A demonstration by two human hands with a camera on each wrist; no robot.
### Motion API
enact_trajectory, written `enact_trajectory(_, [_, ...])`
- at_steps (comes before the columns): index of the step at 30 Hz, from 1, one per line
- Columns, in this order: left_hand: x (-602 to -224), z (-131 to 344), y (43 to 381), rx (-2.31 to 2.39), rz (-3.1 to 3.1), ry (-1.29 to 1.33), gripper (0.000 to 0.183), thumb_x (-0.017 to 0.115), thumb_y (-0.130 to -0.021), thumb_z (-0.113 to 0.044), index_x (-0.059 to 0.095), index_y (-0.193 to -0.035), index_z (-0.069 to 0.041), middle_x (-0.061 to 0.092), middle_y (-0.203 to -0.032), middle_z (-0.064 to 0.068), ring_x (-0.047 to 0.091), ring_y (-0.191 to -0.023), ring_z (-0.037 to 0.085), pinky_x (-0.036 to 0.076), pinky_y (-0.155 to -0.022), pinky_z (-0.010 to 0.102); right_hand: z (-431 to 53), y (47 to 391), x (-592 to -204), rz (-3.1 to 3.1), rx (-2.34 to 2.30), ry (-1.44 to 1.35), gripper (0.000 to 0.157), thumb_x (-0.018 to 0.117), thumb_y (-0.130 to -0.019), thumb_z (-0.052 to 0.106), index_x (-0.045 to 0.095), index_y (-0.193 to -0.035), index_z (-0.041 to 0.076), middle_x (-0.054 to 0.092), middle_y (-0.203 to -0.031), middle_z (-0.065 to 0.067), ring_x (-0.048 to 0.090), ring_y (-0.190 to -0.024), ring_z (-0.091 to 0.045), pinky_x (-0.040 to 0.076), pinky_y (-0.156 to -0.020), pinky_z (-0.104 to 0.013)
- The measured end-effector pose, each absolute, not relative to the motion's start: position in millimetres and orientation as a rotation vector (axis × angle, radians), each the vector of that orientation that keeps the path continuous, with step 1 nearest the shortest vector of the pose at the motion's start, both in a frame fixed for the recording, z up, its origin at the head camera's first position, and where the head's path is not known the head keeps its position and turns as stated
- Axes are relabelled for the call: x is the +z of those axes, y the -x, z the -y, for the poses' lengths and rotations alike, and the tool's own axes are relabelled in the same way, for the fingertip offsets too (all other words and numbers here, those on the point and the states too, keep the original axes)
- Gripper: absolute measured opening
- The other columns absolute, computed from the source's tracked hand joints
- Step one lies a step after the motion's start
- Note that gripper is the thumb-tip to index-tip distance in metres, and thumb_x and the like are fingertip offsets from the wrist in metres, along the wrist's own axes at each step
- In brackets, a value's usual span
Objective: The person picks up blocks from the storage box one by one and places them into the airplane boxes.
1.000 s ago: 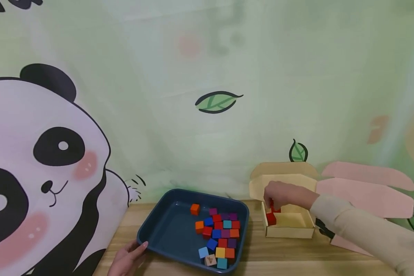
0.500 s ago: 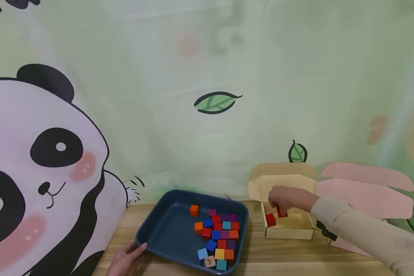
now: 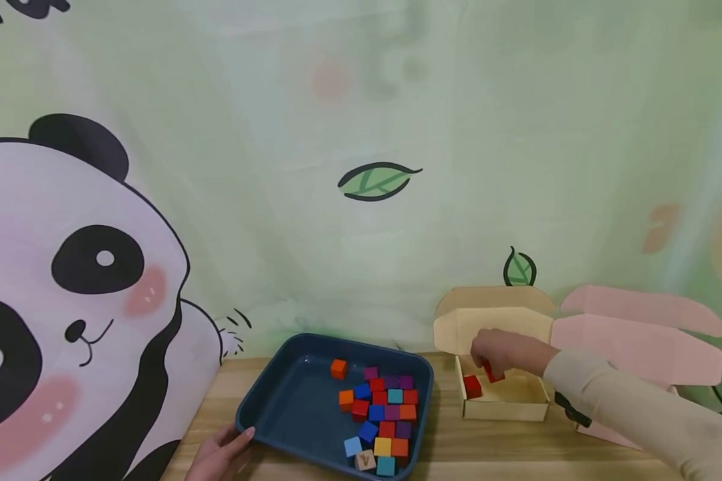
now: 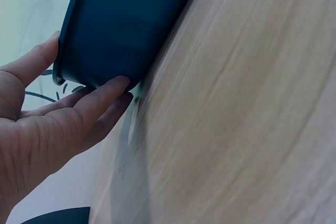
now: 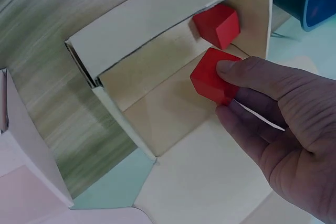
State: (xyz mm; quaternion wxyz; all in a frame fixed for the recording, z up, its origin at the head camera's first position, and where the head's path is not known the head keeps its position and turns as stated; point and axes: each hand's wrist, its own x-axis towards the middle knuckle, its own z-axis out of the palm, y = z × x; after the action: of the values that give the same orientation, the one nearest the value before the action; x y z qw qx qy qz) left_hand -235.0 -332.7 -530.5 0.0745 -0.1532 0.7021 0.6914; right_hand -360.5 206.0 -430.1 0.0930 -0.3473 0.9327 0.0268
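In the right wrist view, my right hand (image 5: 294, 124) pinches a red cube block (image 5: 212, 74) between thumb and fingers, within the opening of a cream cardboard box (image 3: 505, 409). A second red block (image 5: 220, 24) sits inside the box in the corner, apart from the held one. My left hand (image 3: 221, 455) is at the near left corner of a dark blue tray (image 3: 279, 417). Its thumb rests on the rim, and its fairly straight fingers (image 4: 107, 95) touch the outer wall. Several coloured cube blocks (image 3: 378, 414) lie toward the tray's right side.
A pink cardboard box (image 3: 638, 344) with a raised lid stands right of the cream one, partly behind my sleeve (image 3: 632, 407). The cream box's lid (image 3: 463, 327) is raised at the back. Behind the wooden table (image 3: 451, 454) hangs a panda-printed cloth (image 3: 265, 220).
My right hand has moved slightly right and lower within the cream box, carrying the red block away from the one in the corner. My left hand stays at the tray.
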Motion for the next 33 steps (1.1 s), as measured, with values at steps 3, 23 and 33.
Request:
enact_trajectory(3, [-531.8, 333.3, 234.4, 2.069, -2.096, 0.470, 0.090, 0.069, -0.099, -0.020, 0.009, -0.148, 0.026, 0.013, -0.151, 0.050, 0.024, -0.140, 0.056, 0.038, -0.111, 0.058, -205.2, 358.7, -434.9, -2.776, 0.089, 1.043, 0.023, 0.085, -0.069, -0.008, 0.073, -0.080, 0.008, 0.063, -0.074, 0.002, 0.048, -0.065, -0.012, 0.054, -0.057, -0.025])
enact_trajectory(23, [-527.2, 331.6, 233.8, 2.069, -2.069, 0.502, 0.092, 0.070, -0.099, -0.021, 0.007, -0.149, 0.025, 0.012, -0.152, 0.049, 0.025, -0.141, 0.057, 0.037, -0.112, 0.058, -199.9, 354.4, -457.8, -2.783, 0.020, 1.064, 0.024, 0.089, -0.070, -0.002, 0.069, -0.078, 0.007, 0.061, -0.070, 0.003, 0.050, -0.064, -0.010, 0.053, -0.058, -0.024])
enact_trajectory(33, [-529.8, 332.5, 234.7, 2.113, -2.055, 0.478, 0.088, 0.068, -0.100, -0.016, 0.008, -0.149, 0.025, 0.012, -0.153, 0.048, 0.023, -0.142, 0.055, 0.035, -0.113, 0.058, -198.4, 356.4, -456.1, -2.756, 0.006, 1.041, 0.022, 0.090, -0.071, 0.002, 0.069, -0.079, 0.007, 0.058, -0.069, 0.005, 0.047, -0.063, -0.009, 0.049, -0.056, -0.023])
